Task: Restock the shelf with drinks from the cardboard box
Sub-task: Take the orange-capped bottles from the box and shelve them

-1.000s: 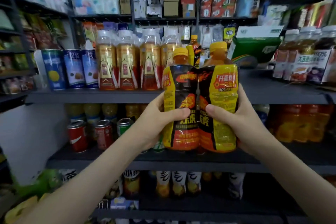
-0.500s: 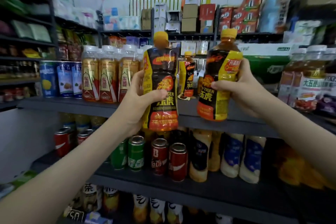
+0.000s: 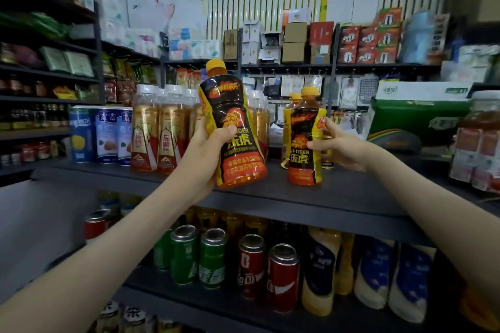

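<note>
While the left hand [image 3: 207,154] grips a tilted bottle [image 3: 232,127] above the shelf [image 3: 338,197], the right hand [image 3: 342,147] clasps an upright bottle [image 3: 304,140] standing on it.

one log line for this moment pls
left hand: holds tilted bottle above shelf | right hand: standing second bottle on shelf | stage: placing
</note>
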`<state>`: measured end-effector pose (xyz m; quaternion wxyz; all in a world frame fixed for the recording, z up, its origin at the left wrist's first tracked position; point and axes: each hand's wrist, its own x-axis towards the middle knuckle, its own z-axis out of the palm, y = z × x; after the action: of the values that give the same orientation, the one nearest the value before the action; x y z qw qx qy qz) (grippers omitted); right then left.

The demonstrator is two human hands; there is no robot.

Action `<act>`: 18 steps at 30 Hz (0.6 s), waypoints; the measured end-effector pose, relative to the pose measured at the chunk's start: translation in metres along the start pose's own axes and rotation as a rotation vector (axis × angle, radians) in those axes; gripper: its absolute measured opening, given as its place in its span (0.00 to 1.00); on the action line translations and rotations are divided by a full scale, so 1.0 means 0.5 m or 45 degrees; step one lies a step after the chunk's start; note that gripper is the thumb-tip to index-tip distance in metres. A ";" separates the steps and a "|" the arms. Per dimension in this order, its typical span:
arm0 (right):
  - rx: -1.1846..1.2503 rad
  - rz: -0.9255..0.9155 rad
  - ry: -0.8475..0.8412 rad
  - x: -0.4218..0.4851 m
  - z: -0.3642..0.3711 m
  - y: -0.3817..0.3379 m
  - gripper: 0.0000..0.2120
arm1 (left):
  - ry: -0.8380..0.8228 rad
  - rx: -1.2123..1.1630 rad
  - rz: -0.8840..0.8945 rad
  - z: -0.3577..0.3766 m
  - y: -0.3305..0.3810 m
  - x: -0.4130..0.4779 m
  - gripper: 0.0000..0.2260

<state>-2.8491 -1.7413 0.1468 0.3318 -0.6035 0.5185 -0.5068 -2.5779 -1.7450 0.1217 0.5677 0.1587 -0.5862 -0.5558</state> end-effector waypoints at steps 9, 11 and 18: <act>-0.371 0.134 0.107 0.083 0.025 0.032 0.24 | -0.044 -0.051 0.034 -0.031 -0.015 0.064 0.17; -0.446 0.137 0.168 0.103 0.033 0.035 0.21 | -0.058 -0.045 0.051 -0.037 -0.017 0.072 0.18; -0.611 0.162 0.275 0.143 0.053 0.037 0.26 | -0.078 -0.016 0.069 -0.052 -0.017 0.079 0.16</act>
<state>-2.8329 -1.8181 0.1418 0.1532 -0.5737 0.6929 -0.4089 -2.5721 -1.7923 0.1269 0.5652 0.1221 -0.6041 -0.5484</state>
